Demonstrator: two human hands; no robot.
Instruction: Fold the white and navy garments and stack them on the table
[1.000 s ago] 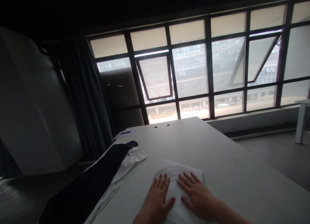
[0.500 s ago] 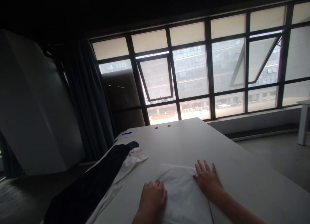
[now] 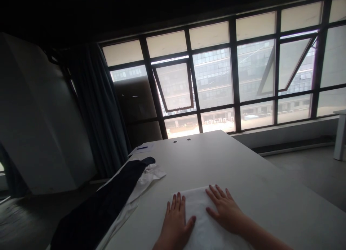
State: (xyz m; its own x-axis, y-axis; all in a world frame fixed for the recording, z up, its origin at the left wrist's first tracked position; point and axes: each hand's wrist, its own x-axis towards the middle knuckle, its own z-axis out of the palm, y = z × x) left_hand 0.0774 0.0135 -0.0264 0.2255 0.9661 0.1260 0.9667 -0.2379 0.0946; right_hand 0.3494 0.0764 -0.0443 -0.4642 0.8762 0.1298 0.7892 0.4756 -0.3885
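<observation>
White cloth [image 3: 198, 201], on the near part of the table [image 3: 270, 199], right of a dark garment [image 3: 108, 196]; left hand [image 3: 175, 221], flat, fingers extended, along its left side; right hand [image 3: 225, 212], spread, gripping nothing, at its upper right; light, even outward strokes probably serve best, one palm anchoring.

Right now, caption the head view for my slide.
Left hand and right hand spread flat on smooth white fabric atop a broad white table.
</observation>
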